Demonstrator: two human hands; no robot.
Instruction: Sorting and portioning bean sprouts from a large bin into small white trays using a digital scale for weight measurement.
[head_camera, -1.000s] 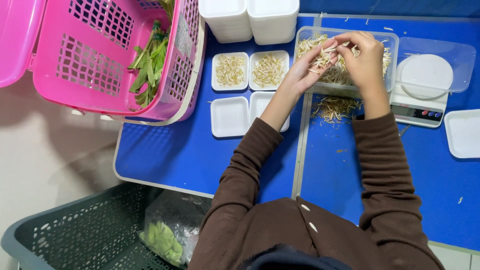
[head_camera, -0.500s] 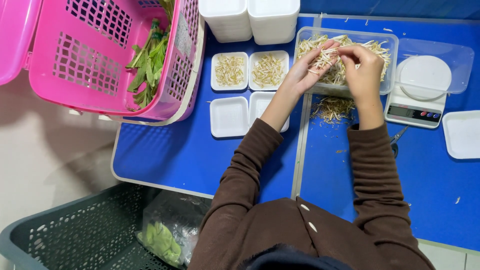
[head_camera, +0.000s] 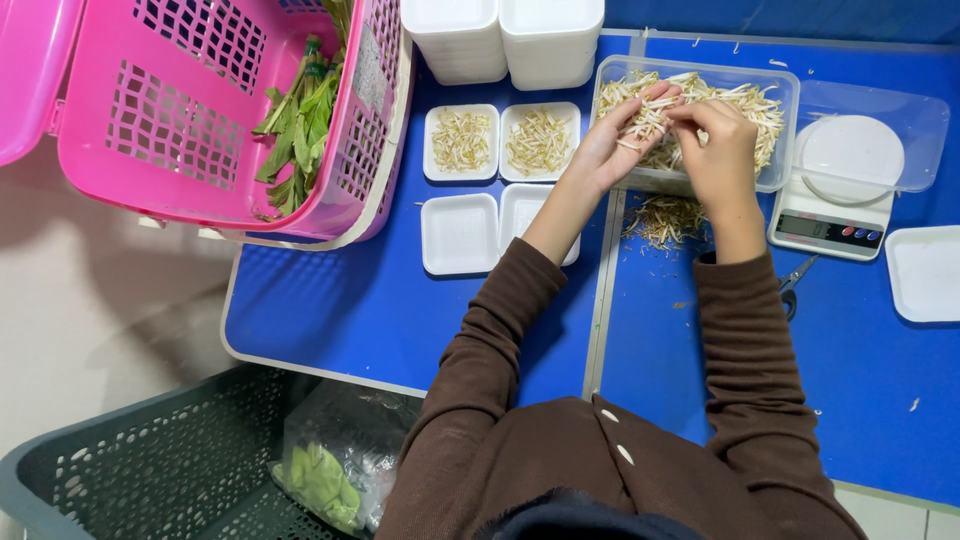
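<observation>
Both hands have dropped lower into the clear tub (head_camera: 780, 85). The left hand (head_camera: 610, 140) and right hand (head_camera: 722, 140) fingers still pinch white sprouts (head_camera: 650, 122) together.

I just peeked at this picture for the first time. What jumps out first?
The big pink basket at the top left, with green leaves inside, catches the eye first. Next come the two hands, left hand and right hand, picking through pale sprouts over a clear tub on the blue table. A white scale sits to the right.
</observation>
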